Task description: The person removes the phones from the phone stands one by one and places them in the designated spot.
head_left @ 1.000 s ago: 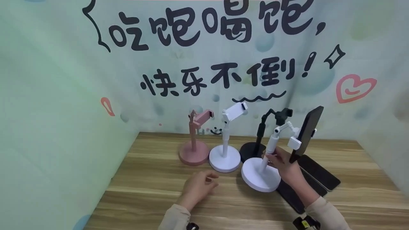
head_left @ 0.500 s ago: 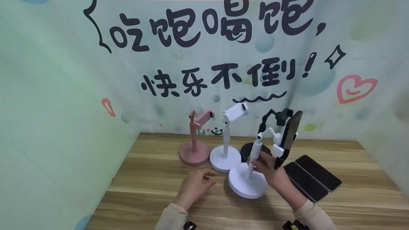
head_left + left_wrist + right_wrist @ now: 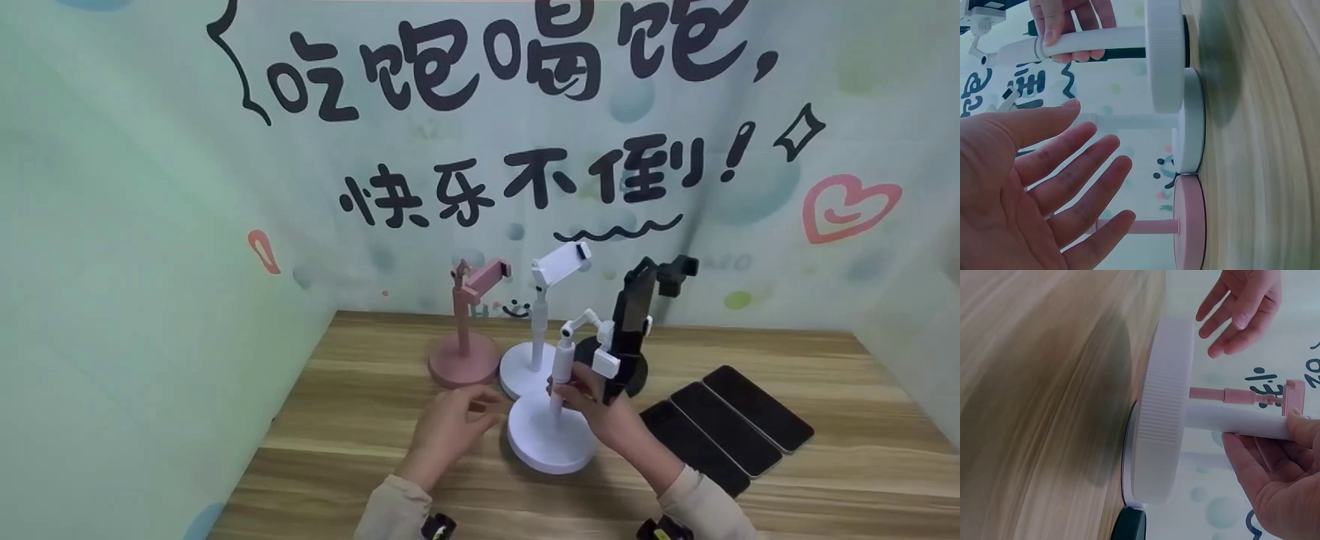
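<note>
My right hand (image 3: 611,420) grips the pole of a white phone stand (image 3: 551,439), its fingers and thumb round the pole. A dark phone (image 3: 634,311) sits upright in the stand's clamp. The stand's round base is off the table, with a shadow under it in the right wrist view. My left hand (image 3: 446,427) is just left of that base, apart from it and holding nothing. In the left wrist view the left hand's fingers (image 3: 1078,208) are spread and relaxed.
Behind stand a pink phone stand (image 3: 463,364), another white phone stand (image 3: 538,322) and a black phone stand (image 3: 639,375), which is partly hidden. Three dark phones (image 3: 739,427) lie side by side on the wooden table (image 3: 322,450) at right. A printed cloth (image 3: 420,150) hangs at the back.
My right hand has carried the white phone stand with its phone leftward and nearer to me. All three phones on the table now show. The left hand has hardly moved.
</note>
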Tool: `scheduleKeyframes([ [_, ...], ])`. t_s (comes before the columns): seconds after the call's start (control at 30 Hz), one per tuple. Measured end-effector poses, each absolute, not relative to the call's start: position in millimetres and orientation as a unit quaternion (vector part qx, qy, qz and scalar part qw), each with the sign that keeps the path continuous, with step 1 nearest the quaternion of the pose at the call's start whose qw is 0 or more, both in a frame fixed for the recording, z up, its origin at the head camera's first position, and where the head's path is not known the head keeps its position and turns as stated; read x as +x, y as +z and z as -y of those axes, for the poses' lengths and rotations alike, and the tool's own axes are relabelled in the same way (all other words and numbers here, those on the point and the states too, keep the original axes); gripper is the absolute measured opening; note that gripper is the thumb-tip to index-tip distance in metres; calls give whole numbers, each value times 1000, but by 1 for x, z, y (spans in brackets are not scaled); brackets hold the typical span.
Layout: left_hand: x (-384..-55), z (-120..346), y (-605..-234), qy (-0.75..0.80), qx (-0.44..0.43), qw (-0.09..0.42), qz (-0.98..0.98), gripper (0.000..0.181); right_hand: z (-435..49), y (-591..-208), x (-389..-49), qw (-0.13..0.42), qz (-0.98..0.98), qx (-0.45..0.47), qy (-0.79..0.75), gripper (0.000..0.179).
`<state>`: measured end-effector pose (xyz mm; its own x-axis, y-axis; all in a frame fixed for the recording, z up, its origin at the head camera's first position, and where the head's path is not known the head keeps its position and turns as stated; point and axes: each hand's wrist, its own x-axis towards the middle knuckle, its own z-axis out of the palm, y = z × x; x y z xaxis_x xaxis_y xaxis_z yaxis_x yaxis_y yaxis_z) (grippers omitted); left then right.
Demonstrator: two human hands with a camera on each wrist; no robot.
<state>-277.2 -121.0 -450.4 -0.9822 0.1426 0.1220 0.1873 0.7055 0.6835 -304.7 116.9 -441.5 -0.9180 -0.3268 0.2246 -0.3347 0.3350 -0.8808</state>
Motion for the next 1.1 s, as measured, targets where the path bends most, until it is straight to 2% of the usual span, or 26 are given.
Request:
scheduleKeyframes([
  [0.23, -276, 125, -444, -369, -71, 31, 926, 25, -96, -443, -308, -8, 819, 204, 536, 19],
  [0.53, -274, 132, -439, -368, -61, 40, 927, 24, -73, -449, -310, 14, 813, 235, 532, 13],
  [0.87, -271, 143, -437, -392, -70, 53, 916, 24, -53, -455, -311, -21, 801, 245, 546, 17],
  [1.1, -269, 146, -438, -402, -69, 72, 910, 21, -45, -463, -310, -20, 790, 269, 551, 20],
])
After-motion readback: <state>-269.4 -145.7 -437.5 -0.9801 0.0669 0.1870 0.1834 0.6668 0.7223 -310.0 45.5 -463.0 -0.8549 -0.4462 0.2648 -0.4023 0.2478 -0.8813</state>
